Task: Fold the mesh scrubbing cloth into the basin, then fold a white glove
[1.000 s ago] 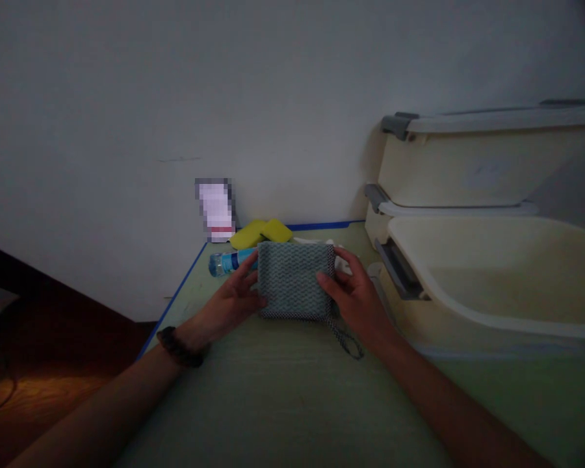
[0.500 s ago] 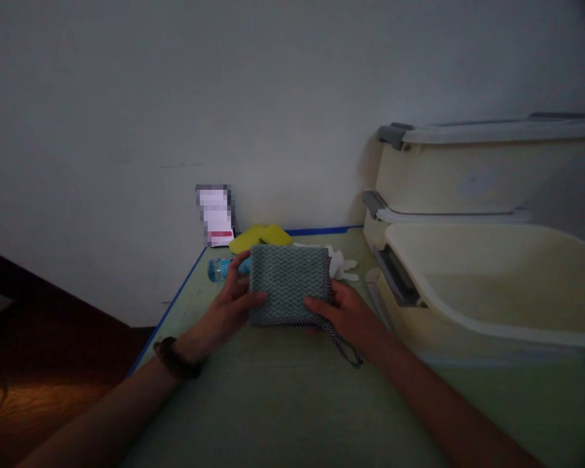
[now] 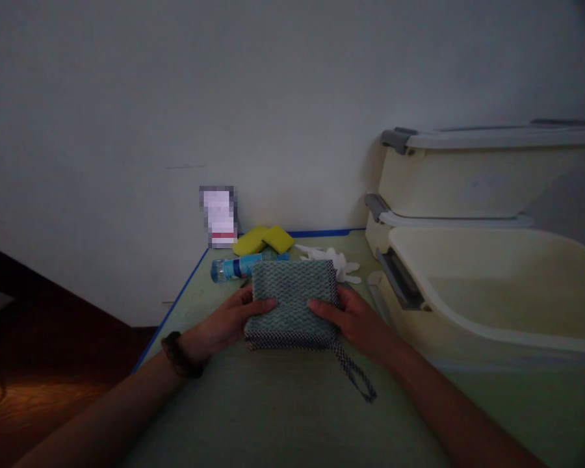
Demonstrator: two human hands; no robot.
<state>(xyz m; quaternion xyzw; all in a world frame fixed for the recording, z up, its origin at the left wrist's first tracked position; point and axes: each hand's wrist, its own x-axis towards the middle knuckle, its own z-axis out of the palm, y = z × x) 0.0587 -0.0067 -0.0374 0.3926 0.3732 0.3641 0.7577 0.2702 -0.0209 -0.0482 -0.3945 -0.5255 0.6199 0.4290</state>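
Both hands hold a folded grey-green textured cloth [image 3: 292,286] above the middle of the table. It has black-and-white checked edging, and two layers show along its lower edge. A checked loop hangs from its lower right corner. My left hand [image 3: 238,315] grips the left side, thumb on the front face and fingers behind, mostly hidden. On the right side my right hand [image 3: 353,315] has the same grip. Just behind the cloth lie a clear bottle with a blue label [image 3: 231,268] and a crumpled white glove-like item [image 3: 338,263], both partly covered.
Two yellow pieces [image 3: 248,241], perhaps sponges, lie at the table's back. A phone with a blurred screen [image 3: 221,218] leans against the wall. Cream plastic bins [image 3: 419,182] with grey latches are stacked on the right. Blue tape edges the green tabletop [image 3: 273,409].
Both hands have lowered the cloth slightly toward me and tipped it, so its lower edge shows two layers. More of the bottle and white item is visible. The loop hangs further out.
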